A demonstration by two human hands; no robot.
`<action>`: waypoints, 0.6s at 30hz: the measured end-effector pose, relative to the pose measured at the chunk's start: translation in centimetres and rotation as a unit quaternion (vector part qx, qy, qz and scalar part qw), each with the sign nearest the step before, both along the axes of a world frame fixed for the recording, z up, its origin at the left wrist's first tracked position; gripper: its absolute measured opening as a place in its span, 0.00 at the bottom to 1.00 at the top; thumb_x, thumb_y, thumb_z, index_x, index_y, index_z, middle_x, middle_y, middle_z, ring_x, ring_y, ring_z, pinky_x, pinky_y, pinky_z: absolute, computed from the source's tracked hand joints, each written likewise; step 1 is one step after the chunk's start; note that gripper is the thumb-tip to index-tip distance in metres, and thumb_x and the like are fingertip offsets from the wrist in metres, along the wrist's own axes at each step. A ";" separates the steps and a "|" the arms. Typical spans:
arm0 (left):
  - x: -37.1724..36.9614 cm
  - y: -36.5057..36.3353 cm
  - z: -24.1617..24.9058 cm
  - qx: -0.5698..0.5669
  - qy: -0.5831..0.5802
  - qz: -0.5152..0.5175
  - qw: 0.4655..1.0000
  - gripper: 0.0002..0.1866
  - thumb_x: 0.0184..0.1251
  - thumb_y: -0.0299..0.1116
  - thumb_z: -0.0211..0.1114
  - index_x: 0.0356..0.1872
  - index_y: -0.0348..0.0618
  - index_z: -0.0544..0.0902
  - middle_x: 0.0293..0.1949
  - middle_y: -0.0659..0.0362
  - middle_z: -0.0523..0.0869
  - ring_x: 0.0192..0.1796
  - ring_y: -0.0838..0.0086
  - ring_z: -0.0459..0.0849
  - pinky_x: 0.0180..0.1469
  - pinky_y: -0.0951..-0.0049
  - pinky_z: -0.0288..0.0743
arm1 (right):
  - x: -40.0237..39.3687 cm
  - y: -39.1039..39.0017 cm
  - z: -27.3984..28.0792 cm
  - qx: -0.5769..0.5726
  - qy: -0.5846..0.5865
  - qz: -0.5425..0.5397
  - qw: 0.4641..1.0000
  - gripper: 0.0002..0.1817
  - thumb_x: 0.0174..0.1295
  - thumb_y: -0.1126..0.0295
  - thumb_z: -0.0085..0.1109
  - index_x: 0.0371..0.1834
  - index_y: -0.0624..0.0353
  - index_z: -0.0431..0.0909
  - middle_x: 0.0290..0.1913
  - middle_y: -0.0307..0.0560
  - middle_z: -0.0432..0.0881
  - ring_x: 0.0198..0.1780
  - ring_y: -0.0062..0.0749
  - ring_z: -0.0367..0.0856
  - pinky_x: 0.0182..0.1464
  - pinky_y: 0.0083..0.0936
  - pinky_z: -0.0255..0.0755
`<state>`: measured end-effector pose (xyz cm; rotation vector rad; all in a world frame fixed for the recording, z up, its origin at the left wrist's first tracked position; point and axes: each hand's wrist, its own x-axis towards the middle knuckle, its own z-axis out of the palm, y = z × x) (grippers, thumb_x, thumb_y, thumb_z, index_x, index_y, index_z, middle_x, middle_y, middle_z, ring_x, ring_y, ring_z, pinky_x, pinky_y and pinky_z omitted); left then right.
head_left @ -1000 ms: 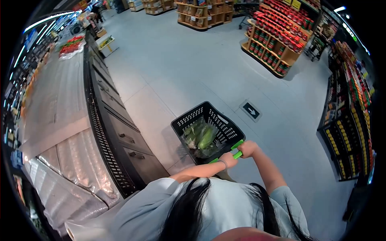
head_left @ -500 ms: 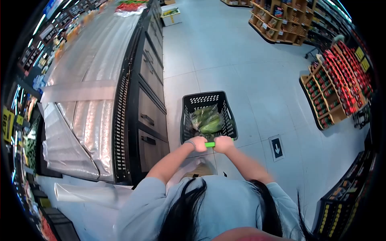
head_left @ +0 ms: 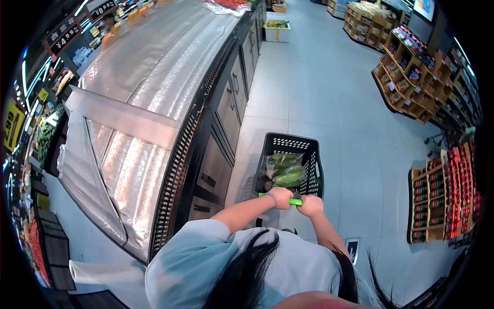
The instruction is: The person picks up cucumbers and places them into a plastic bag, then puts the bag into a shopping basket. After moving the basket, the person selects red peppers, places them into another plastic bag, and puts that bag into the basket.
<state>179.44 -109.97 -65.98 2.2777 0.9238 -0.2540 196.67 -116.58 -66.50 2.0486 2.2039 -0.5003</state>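
Observation:
Both hands grip the bright green handle of a black shopping basket with perforated walls. My left hand, with a band at its wrist, wraps the handle toward its left part. Close beside it, my right hand has its fingers closed round the right end. Inside the basket, below my hands, lie green vegetables in a clear plastic bag. A smaller brownish item shows in the basket's near left corner.
Along my left runs a long counter covered with silvery padded sheeting, with cabinet doors on its side. A white box stands farther along it. Wooden racks and a shelf of red-topped jars line the right. Pale floor tiles lie ahead.
The view has turned left and moved forward along the counter. The floor arrow sign and jar shelf have shifted nearer to me. Both hands keep hold of the basket handle.

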 end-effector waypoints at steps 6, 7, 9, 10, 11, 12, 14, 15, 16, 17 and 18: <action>1.9 9.6 -0.1 0.011 -0.038 0.048 0.998 0.12 0.43 0.39 0.62 0.30 0.49 0.85 0.31 0.52 0.86 0.37 0.57 0.85 0.42 0.60 0.78 | 2.2 11.0 -0.1 -0.030 -0.007 0.013 0.999 0.13 0.47 0.56 0.57 0.26 0.52 0.84 0.29 0.50 0.85 0.33 0.44 0.85 0.38 0.38 0.79; 2.1 11.5 -0.2 0.013 -0.036 0.052 0.998 0.12 0.43 0.39 0.62 0.30 0.49 0.85 0.31 0.52 0.86 0.37 0.57 0.85 0.42 0.60 0.78 | 2.6 12.8 -0.2 -0.006 0.015 0.024 1.000 0.13 0.48 0.57 0.57 0.23 0.55 0.82 0.25 0.52 0.83 0.30 0.46 0.84 0.35 0.40 0.78; 2.4 15.4 -0.3 0.013 -0.030 0.062 0.998 0.12 0.43 0.39 0.63 0.30 0.50 0.85 0.31 0.52 0.86 0.37 0.58 0.85 0.42 0.60 0.78 | 3.1 16.8 -1.1 0.019 0.033 0.047 0.998 0.13 0.48 0.58 0.58 0.22 0.56 0.82 0.24 0.52 0.83 0.29 0.47 0.84 0.34 0.41 0.78; 2.8 17.2 0.2 0.011 -0.023 0.071 0.997 0.12 0.43 0.39 0.63 0.30 0.50 0.85 0.30 0.53 0.86 0.37 0.58 0.85 0.42 0.60 0.78 | 3.8 18.8 -1.1 0.032 0.044 0.062 0.997 0.13 0.48 0.58 0.58 0.22 0.56 0.82 0.24 0.52 0.82 0.28 0.47 0.84 0.34 0.41 0.78; 3.3 19.2 0.4 0.009 -0.021 0.076 0.997 0.12 0.43 0.40 0.63 0.30 0.50 0.84 0.30 0.53 0.86 0.37 0.58 0.85 0.41 0.60 0.78 | 4.4 20.9 -1.2 0.046 0.056 0.069 0.995 0.13 0.48 0.59 0.58 0.21 0.57 0.81 0.23 0.52 0.82 0.27 0.47 0.83 0.33 0.41 0.78; 3.7 21.4 0.1 0.009 -0.023 0.082 0.996 0.12 0.43 0.40 0.63 0.30 0.50 0.84 0.30 0.53 0.86 0.37 0.58 0.85 0.41 0.60 0.78 | 4.7 23.1 -1.9 0.050 0.051 0.071 0.995 0.13 0.48 0.58 0.59 0.21 0.57 0.81 0.22 0.52 0.82 0.26 0.47 0.83 0.32 0.40 0.78; 4.0 25.5 -1.5 0.005 -0.024 0.088 0.996 0.11 0.43 0.40 0.63 0.29 0.51 0.84 0.30 0.53 0.86 0.36 0.58 0.85 0.40 0.60 0.78 | 5.1 27.3 -2.8 0.049 0.056 0.071 0.995 0.13 0.48 0.58 0.58 0.21 0.57 0.82 0.22 0.52 0.82 0.26 0.47 0.83 0.32 0.40 0.78; 4.2 27.6 -2.0 0.012 -0.022 0.090 0.996 0.10 0.43 0.40 0.63 0.27 0.50 0.83 0.30 0.54 0.86 0.35 0.58 0.85 0.39 0.59 0.78 | 5.3 29.4 -2.7 0.044 0.056 0.072 0.995 0.13 0.49 0.58 0.58 0.21 0.57 0.82 0.23 0.52 0.82 0.26 0.47 0.83 0.32 0.40 0.78; 4.4 29.8 -2.0 0.016 -0.023 0.100 0.995 0.10 0.43 0.40 0.63 0.27 0.50 0.82 0.29 0.54 0.86 0.35 0.58 0.85 0.39 0.59 0.77 | 5.4 31.9 -2.4 0.039 0.056 0.073 0.995 0.13 0.49 0.58 0.58 0.21 0.57 0.82 0.23 0.52 0.82 0.27 0.47 0.83 0.32 0.40 0.78; 4.8 32.0 -1.5 0.028 -0.018 0.107 0.994 0.10 0.42 0.41 0.63 0.27 0.51 0.82 0.28 0.54 0.85 0.35 0.58 0.84 0.39 0.59 0.77 | 5.6 34.2 -1.7 0.033 0.058 0.075 0.995 0.13 0.49 0.58 0.58 0.21 0.56 0.82 0.24 0.52 0.83 0.27 0.47 0.84 0.32 0.40 0.78; 5.0 34.0 -1.4 0.038 -0.014 0.112 0.993 0.10 0.42 0.41 0.64 0.26 0.51 0.82 0.28 0.54 0.85 0.35 0.57 0.84 0.39 0.59 0.77 | 5.8 36.4 -1.1 0.032 0.061 0.081 0.994 0.14 0.49 0.57 0.57 0.22 0.56 0.82 0.25 0.52 0.83 0.27 0.47 0.84 0.32 0.40 0.78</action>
